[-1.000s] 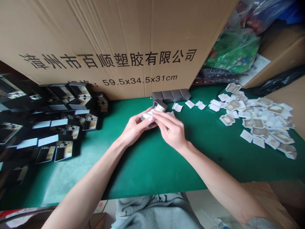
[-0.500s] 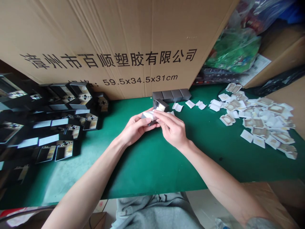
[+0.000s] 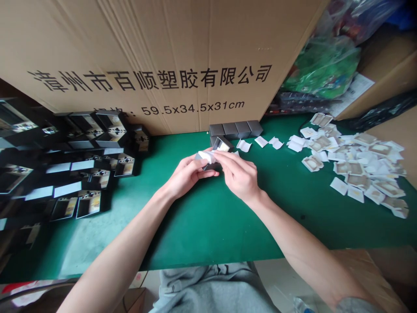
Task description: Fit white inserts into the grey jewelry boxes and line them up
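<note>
In the head view my left hand (image 3: 187, 174) is closed around a small dark grey jewellery-type box (image 3: 213, 166), thumb on top and fingers underneath. A white folded insert (image 3: 206, 155) sits at the top of this box. My right hand (image 3: 239, 174) presses its fingertips together on the insert's right end; the exact pinch is partly hidden. Just behind the fingers is an open dark grey part with a cream inside (image 3: 223, 145). Whether it belongs to the held box or is a separate box, I cannot tell.
A row of closed grey boxes (image 3: 236, 129) stands against a large cardboard carton (image 3: 163, 39). Loose white inserts (image 3: 243, 145) lie beside it, with a pile of white inserts (image 3: 368, 156) at right. Many open black boxes (image 3: 110, 130) are stacked left on the green table (image 3: 208, 230).
Both hands stay in nearly the same place. My right hand has shifted slightly right and down, its fingers still at the white insert. The view has moved slightly.
</note>
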Demonstrator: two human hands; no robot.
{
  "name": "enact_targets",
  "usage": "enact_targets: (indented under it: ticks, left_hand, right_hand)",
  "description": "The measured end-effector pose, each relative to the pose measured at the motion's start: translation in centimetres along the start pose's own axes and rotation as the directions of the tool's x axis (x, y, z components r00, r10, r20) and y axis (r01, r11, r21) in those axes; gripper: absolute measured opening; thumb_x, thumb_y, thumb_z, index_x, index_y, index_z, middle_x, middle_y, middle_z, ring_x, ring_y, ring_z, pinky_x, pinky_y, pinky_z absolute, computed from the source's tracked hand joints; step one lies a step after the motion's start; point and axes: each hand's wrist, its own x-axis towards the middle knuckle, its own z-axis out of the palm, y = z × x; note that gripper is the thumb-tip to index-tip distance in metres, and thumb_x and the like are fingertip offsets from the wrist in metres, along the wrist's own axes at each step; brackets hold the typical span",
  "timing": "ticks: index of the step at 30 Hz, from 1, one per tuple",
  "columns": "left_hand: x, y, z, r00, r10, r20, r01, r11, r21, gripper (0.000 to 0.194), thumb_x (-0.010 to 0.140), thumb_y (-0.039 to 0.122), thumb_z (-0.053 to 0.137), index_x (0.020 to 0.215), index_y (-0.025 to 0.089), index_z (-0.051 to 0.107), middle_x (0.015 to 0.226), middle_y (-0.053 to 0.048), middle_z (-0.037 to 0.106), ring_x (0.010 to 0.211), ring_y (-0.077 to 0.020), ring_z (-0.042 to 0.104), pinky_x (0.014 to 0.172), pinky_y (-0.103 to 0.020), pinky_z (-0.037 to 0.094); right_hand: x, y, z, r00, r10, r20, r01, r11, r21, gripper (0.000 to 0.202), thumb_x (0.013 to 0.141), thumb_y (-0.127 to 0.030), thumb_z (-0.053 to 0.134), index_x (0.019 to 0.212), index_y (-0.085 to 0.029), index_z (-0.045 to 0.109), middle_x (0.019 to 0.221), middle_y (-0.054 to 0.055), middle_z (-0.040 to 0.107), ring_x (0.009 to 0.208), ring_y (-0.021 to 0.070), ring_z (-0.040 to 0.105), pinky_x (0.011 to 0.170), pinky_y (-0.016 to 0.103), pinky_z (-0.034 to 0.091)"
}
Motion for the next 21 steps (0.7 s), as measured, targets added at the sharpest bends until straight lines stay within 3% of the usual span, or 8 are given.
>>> enact_targets:
  ticks: [11, 21]
  left_hand:
    - [0.21, -0.29, -0.36, 1.0, -0.007, -0.003, 0.007, 1.0, -0.026, 0.042, 0.087, 0.034, 0.069, 0.124, 0.015, 0.066, 0.119, -0.01, 0.072, 0.09, -0.0188, 0.074, 0.092, -0.031, 0.059]
    - [0.1, -0.27, -0.18, 1.0, -0.025, -0.013, 0.024, 0.999, -0.034, 0.043, 0.088, 0.035, 0.067, 0.126, 0.016, 0.067, 0.122, -0.011, 0.071, 0.093, -0.0198, 0.073, 0.094, -0.032, 0.059]
  right_hand:
    - [-0.3, 0.33, -0.05, 0.995, -0.095, 0.008, 0.096, 0.994, -0.044, 0.034, 0.093, -0.002, 0.058, 0.121, -0.018, 0.07, 0.114, 0.007, 0.077, 0.103, 0.0167, 0.075, 0.091, 0.027, 0.063]
    - [0.22, 0.49, -0.63, 0.99, -0.137, 0.018, 0.138, 0.986, -0.089, 0.024, 0.094, -0.008, 0.06, 0.11, -0.021, 0.073, 0.1, 0.005, 0.078, 0.088, 0.0172, 0.076, 0.077, 0.028, 0.064]
